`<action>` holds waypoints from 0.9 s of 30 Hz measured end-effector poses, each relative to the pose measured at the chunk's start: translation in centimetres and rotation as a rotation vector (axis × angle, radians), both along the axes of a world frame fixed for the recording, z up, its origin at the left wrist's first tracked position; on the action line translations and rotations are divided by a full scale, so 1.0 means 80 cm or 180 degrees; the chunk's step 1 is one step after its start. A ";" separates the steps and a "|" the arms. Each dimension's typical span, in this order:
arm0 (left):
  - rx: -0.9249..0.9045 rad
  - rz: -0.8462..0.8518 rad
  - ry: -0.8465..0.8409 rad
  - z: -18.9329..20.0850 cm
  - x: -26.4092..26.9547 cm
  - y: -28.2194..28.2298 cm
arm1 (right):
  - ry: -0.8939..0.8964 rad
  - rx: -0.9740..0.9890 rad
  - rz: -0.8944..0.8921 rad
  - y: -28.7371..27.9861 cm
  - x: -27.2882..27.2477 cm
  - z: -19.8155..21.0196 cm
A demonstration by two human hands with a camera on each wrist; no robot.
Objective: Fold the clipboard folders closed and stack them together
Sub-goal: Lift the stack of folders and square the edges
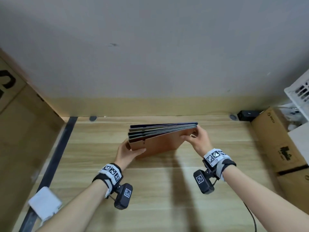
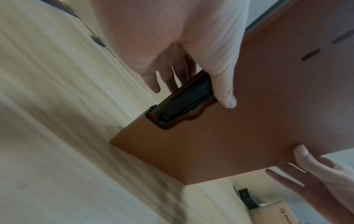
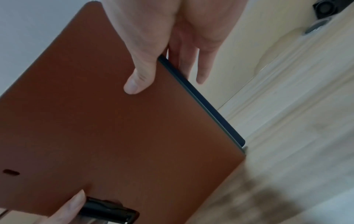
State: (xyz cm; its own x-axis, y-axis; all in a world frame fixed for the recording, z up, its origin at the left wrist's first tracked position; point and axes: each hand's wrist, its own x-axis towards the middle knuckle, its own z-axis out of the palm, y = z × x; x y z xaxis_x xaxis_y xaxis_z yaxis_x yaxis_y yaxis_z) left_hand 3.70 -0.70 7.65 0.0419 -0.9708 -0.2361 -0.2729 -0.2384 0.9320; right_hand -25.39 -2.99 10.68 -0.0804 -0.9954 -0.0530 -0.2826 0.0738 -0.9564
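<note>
A stack of closed clipboard folders (image 1: pixel 158 138) stands on its long edge on the wooden desk (image 1: pixel 150 190), tilted, with a brown cover facing me and grey and blue covers behind. My left hand (image 1: pixel 128 152) grips the stack's left end, thumb on the brown cover (image 2: pixel 249 121) beside a black clip (image 2: pixel 184 104), fingers behind. At the right end my right hand (image 1: pixel 195 138) holds the stack, thumb on the brown cover (image 3: pixel 114 128), fingers behind the dark edges (image 3: pixel 201 103).
A large cardboard box (image 1: pixel 20 131) stands on the left. Another cardboard box (image 1: pixel 280 144) and a white basket (image 1: pixel 299 94) sit at the right. A white block (image 1: pixel 44 204) lies near the desk's left edge. The wall runs close behind the stack.
</note>
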 end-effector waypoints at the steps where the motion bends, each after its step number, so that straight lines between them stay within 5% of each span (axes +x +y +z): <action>1: 0.0009 -0.0020 -0.0008 -0.003 0.001 0.000 | 0.0020 0.0001 0.0024 0.001 -0.001 -0.002; 9: -0.0484 0.0014 0.0035 0.037 -0.010 -0.006 | -0.0029 0.0336 0.0385 -0.010 0.005 -0.001; 18: 0.0111 0.0424 0.1069 0.088 -0.020 -0.023 | -0.0719 0.1189 0.0431 -0.023 0.011 0.027; 27: 0.0126 0.1458 0.0810 0.099 -0.051 -0.055 | -0.0854 0.0756 -0.0118 -0.045 0.026 0.027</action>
